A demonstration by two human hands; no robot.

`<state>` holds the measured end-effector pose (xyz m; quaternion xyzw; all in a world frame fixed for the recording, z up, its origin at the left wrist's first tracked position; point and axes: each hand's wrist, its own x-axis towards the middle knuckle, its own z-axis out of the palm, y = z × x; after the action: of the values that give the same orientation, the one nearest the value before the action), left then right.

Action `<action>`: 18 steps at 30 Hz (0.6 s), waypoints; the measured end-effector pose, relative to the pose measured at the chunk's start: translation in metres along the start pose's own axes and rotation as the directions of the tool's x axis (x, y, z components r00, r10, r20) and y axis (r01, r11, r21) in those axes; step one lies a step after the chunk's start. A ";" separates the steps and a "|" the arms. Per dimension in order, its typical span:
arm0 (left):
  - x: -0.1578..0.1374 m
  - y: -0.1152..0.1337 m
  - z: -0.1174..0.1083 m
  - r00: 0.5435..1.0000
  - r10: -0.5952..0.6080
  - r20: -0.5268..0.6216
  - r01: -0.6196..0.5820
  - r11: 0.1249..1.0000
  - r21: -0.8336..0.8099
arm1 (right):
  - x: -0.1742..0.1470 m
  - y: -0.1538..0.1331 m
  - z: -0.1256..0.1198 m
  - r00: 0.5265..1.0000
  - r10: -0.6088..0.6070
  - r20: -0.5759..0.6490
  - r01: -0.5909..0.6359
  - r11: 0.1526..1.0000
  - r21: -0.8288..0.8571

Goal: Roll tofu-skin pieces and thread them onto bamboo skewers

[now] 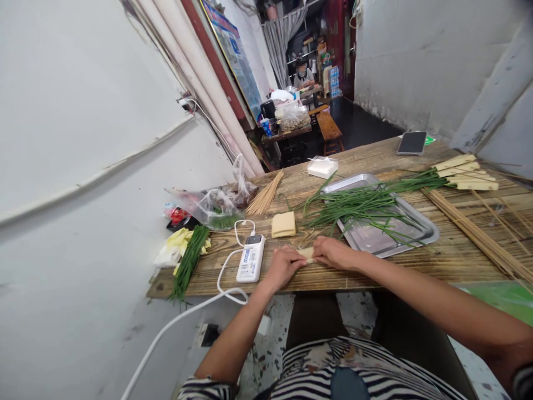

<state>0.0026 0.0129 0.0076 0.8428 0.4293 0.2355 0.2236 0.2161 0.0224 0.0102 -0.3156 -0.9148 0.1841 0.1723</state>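
My left hand (pixel 287 262) and my right hand (pixel 331 253) meet near the table's front edge, fingers closed on a small pale yellow tofu sheet (pixel 307 254) that looks rolled or folded. The fingers partly cover it, so what may lie inside cannot be seen. Just beyond my left hand sits a stack of square tofu sheets (pixel 283 224). Green chives (pixel 358 203) lie loosely across a metal tray (pixel 428 230) ahead of my right hand. At the far right, several finished-looking tofu rolls (pixel 470 172) rest with chives sticking out of them.
Left of my hands lies a white power bank (pixel 250 259) with a cable (pixel 179 314). Bamboo skewers (pixel 266 193) fan out behind it; longer sticks (pixel 466 230) lie right. Also around are a chive bundle (pixel 190 261), plastic bags (pixel 220 208), a white box (pixel 322 166) and a phone (pixel 412 143). A person (pixel 303 75) sits far back.
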 end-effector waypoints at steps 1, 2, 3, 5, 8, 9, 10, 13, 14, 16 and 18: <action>-0.001 -0.001 0.001 1.000 -0.014 -0.022 0.013 0.999 -0.036 | 0.001 0.001 0.000 1.000 0.021 -0.009 -0.021 1.000 0.021; -0.002 -0.002 0.001 0.999 -0.021 -0.046 0.018 0.998 -0.058 | 0.002 0.002 0.000 0.999 0.048 -0.013 -0.047 0.998 0.045; -0.003 -0.003 0.002 0.997 -0.020 -0.069 0.015 0.998 -0.067 | 0.003 0.003 0.001 0.997 0.078 -0.011 -0.077 0.994 0.072; -0.005 -0.004 0.003 0.995 0.008 -0.100 -0.014 0.998 -0.061 | 0.004 0.005 0.003 0.990 0.139 0.008 -0.139 0.982 0.124; -0.007 -0.006 0.004 0.992 0.057 -0.111 -0.062 0.997 -0.047 | 0.003 0.008 0.005 0.984 0.174 0.025 -0.176 0.966 0.191; -0.007 -0.006 0.004 0.993 0.060 -0.103 -0.066 0.997 -0.049 | 0.002 0.009 0.005 0.985 0.170 0.020 -0.170 0.963 0.210; -0.006 -0.007 0.004 0.994 0.056 -0.091 -0.061 0.997 -0.052 | 0.002 0.010 0.005 0.986 0.163 0.017 -0.163 0.960 0.227; -0.005 -0.009 0.004 0.997 0.029 -0.067 -0.033 0.997 -0.065 | 0.003 0.012 0.003 0.986 0.162 0.030 -0.164 0.948 0.275; -0.006 -0.009 0.005 0.997 0.023 -0.072 -0.028 0.998 -0.061 | 0.004 0.013 0.003 0.984 0.172 0.041 -0.176 0.941 0.288; -0.007 -0.010 0.007 0.996 0.028 -0.089 -0.031 0.999 -0.032 | 0.006 0.015 0.002 0.979 0.195 0.065 -0.206 0.929 0.307; -0.010 -0.012 0.009 0.991 0.070 -0.113 -0.067 0.997 0.033 | 0.008 0.016 0.001 0.973 0.213 0.089 -0.231 0.921 0.314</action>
<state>-0.0045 0.0091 -0.0085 0.8455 0.4154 0.2844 0.1781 0.2177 0.0394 0.0033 -0.3798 -0.8349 0.3578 0.1751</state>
